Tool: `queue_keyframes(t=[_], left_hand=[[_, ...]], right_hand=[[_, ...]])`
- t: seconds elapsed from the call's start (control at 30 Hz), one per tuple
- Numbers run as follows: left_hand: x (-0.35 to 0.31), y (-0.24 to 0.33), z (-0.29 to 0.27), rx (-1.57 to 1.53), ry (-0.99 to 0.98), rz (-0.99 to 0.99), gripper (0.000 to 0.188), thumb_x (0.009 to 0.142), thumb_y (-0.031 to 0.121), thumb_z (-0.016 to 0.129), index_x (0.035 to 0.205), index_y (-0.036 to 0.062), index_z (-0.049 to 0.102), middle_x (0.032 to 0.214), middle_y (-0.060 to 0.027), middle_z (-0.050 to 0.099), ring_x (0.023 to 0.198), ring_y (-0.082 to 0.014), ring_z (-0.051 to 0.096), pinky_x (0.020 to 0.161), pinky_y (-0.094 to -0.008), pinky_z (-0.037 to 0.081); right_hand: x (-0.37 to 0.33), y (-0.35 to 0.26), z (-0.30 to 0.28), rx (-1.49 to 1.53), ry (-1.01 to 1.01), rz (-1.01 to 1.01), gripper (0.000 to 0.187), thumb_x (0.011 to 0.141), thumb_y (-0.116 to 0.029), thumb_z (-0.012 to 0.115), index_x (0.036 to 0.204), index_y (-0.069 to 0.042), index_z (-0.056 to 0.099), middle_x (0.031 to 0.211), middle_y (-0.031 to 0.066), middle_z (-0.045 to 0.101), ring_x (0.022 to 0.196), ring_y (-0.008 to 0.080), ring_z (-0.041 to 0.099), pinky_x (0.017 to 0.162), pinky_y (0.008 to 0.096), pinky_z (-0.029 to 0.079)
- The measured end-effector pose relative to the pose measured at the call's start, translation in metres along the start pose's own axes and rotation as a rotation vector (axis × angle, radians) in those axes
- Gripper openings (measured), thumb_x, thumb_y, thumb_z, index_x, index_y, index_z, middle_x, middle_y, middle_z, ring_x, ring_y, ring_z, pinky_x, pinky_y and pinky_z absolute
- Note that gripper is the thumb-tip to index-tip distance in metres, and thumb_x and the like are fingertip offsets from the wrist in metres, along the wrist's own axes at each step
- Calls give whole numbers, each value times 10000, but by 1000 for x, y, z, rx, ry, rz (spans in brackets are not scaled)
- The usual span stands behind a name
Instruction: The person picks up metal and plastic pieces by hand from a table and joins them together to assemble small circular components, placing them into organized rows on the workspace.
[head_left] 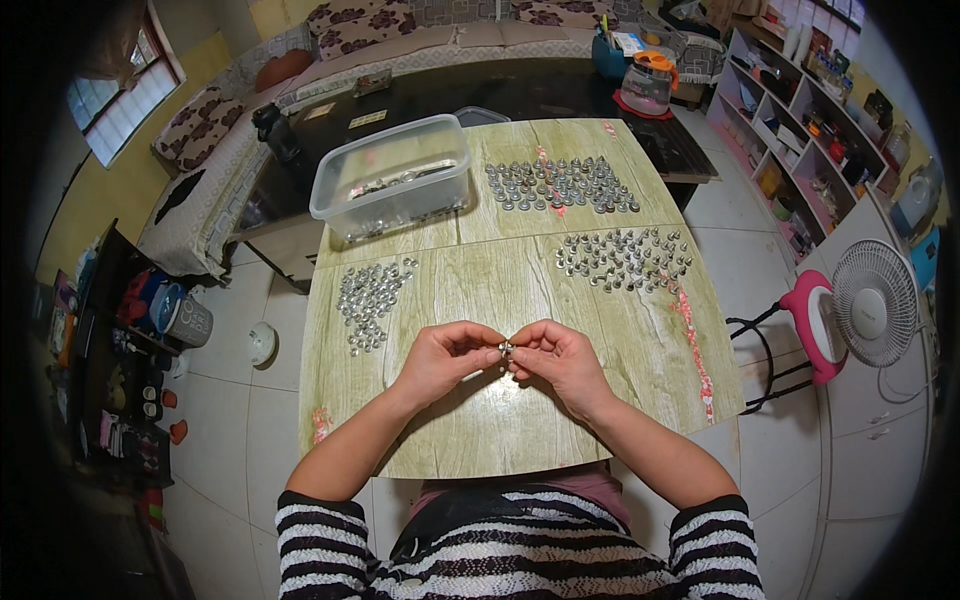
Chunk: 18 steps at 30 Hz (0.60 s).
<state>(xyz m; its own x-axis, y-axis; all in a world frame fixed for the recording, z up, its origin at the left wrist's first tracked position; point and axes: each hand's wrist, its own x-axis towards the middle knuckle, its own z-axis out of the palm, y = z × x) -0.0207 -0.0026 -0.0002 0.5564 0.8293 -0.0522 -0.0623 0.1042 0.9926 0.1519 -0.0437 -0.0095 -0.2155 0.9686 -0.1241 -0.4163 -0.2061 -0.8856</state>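
My left hand [452,354] and my right hand [560,366] meet over the near middle of the table, both closed in a pinch. Between their fingertips is a small shiny metal piece [507,350]; its exact kind is too small to tell, and the fingers partly cover it. On the left of the table lies a loose group of small shiny round pieces [372,305]. Toward the right sits a cluster of small metal pieces with upright stems [622,260]. Farther back, similar stemmed metal pieces with wider round bases [560,185] stand in close rows.
A clear plastic box [392,205] with metal parts inside stands at the table's back left. The wood-patterned table [450,290] adjoins a dark table [420,95] bearing a jug with an orange lid [648,85]. To the right are a pink-framed stool [815,325] and a white fan [873,303].
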Motion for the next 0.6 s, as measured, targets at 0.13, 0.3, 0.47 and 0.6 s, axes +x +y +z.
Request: queue_keyframes(t=[0.13,0.3,0.47,0.6], left_hand=[[0,-1,1,-1,11,27,174,733,31,592,892,-35,564,808,-66,592,734,-111,566,675,-219,462],[-1,-2,1,13,23,46,168,729,19,592,885,-35,563,805,-69,592,734,-114,568,675,-223,467],[0,-3,3,24,25,78,166,733,20,589,886,-35,561,806,-70,591,734,-113,567,673,-222,468],[0,-4,2,28,27,68,161,736,23,587,883,-36,560,807,-68,589,736,-110,563,673,-221,466]], right_hand=[[0,1,0,5,1,-6,109,791,-43,517,877,19,489,747,70,555,620,89,535,564,190,459],[1,2,0,-3,21,8,132,794,-103,534,871,2,509,716,43,559,584,66,517,517,172,426],[2,4,-1,6,23,5,133,796,-103,530,872,4,509,721,52,563,589,73,524,514,180,431],[2,4,-1,14,25,5,133,797,-100,528,875,7,507,722,55,563,594,77,529,513,182,433]])
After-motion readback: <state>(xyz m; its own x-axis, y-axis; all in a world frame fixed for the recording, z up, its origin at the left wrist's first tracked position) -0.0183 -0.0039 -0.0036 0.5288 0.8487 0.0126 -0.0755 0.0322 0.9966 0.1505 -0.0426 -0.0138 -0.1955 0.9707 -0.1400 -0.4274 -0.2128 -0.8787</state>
